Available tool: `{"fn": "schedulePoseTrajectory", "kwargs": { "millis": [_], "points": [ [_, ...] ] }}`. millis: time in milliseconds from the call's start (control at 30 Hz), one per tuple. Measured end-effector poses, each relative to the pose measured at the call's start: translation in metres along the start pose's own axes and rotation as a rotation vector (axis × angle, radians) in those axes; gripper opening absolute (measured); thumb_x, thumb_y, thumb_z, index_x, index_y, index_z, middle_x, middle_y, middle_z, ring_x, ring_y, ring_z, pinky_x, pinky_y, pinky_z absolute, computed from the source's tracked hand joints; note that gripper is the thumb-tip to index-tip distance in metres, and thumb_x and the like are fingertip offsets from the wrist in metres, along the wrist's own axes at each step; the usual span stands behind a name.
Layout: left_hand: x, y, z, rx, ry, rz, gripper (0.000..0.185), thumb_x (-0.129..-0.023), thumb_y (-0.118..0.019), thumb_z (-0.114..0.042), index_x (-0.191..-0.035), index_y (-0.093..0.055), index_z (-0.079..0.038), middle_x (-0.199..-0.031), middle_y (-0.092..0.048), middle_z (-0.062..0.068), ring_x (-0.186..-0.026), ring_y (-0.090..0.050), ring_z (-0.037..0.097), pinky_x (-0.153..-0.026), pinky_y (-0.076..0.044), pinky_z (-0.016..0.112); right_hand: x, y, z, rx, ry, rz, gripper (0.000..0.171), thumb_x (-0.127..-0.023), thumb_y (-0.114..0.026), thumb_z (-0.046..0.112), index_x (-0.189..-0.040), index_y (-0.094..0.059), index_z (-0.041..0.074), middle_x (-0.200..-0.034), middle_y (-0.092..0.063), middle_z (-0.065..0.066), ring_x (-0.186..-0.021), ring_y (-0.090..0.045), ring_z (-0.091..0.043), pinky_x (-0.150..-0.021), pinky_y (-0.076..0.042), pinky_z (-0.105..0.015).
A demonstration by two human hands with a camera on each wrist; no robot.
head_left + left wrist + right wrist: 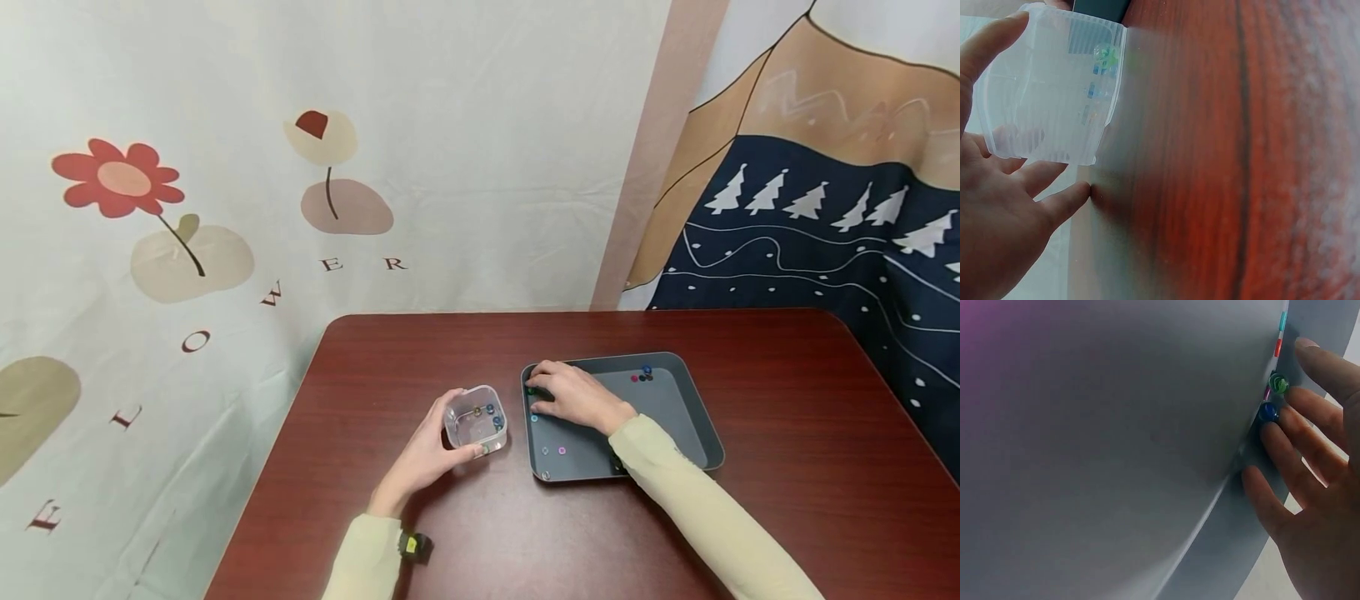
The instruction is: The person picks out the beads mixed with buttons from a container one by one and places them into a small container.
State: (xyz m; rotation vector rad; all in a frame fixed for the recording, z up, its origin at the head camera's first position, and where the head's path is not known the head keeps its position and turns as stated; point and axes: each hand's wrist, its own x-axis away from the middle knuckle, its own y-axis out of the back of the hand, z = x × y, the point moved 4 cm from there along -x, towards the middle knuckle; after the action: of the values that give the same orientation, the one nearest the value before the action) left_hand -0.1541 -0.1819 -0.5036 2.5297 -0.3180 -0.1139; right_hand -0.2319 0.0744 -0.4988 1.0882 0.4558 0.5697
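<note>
Here, printed curtains hang behind the dark red surface. The left hand grasps a clear plastic box just beside a grey tray; small coloured beads lie in both. The right hand rests inside the tray's near-left corner, fingers released and touching a blue bead and a green bead. The hand hides other beads there.

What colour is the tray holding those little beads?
Dark grey tray, seen best in the head view.
</note>
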Motion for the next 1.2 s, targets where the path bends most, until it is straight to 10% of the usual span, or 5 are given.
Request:
{"fn": "schedulePoseTrajectory", "kwargs": {
  "millis": [767,1200],
  "points": [
    [-0.002,0.002,-0.001,-0.004,0.000,0.002,0.091,-0.077,-0.091,-0.027,-0.153,-0.041,-0.022,-0.143,-0.052,0.008,-0.126,-0.054,0.028,-0.109,-0.039,0.052,0.000,0.001,0.004,0.065,0.088,-0.080,0.011,-0.091,-0.081,0.022,-0.100,-0.077,0.016,-0.124,-0.064,-0.008,-0.112,-0.063,-0.025,-0.094,-0.052,-0.046],
    [-0.002,0.002,-0.002,-0.002,0.006,0.006,0.092,-0.077,-0.091,-0.027,-0.154,-0.040,-0.021,-0.143,-0.052,0.009,-0.126,-0.054,0.028,-0.109,-0.039,0.052,0.001,0.014,0.005,0.037,0.059,-0.063,0.015,-0.093,-0.079,0.022,-0.108,-0.078,0.017,-0.126,-0.064,-0.005,-0.110,-0.064,-0.021,-0.094,-0.054,-0.042]
  ]
}}
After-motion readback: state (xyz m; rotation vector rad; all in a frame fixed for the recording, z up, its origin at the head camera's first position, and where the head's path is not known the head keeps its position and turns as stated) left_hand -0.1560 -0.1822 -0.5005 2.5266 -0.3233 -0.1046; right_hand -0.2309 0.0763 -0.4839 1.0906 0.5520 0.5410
